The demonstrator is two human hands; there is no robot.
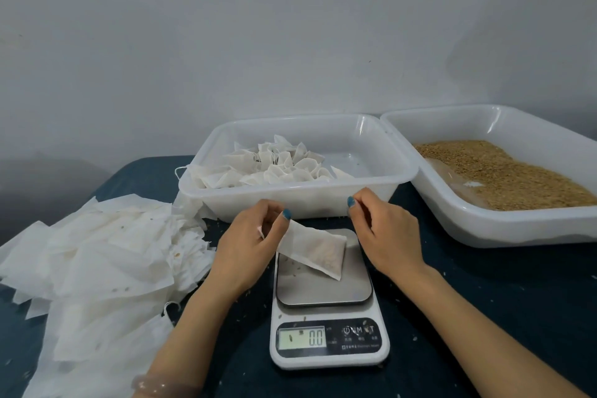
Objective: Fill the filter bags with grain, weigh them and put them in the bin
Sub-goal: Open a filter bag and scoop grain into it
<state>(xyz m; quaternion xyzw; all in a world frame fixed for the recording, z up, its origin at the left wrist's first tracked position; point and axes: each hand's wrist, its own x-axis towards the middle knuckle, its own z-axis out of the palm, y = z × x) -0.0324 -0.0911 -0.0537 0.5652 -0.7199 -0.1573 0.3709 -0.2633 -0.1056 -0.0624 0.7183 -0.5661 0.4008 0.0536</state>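
Note:
A white filter bag (318, 254) with grain in its lower end lies slanted across the steel plate of the scale (323, 287), whose display reads 0.0. My left hand (248, 249) grips the bag's open top end, just left of the plate. My right hand (384, 233) hovers at the plate's far right corner. Its thumb and forefinger pinch the bag's drawstring, which hardly shows against the white bin. That bin (290, 200) stands behind the scale with several filled, tied bags at its left side. At the right is a tray of brown grain (504, 174).
A loose heap of empty filter bags (97, 262) covers the dark table to the left of the scale. Stray grains lie on the scale and the table. A grey wall rises close behind both bins.

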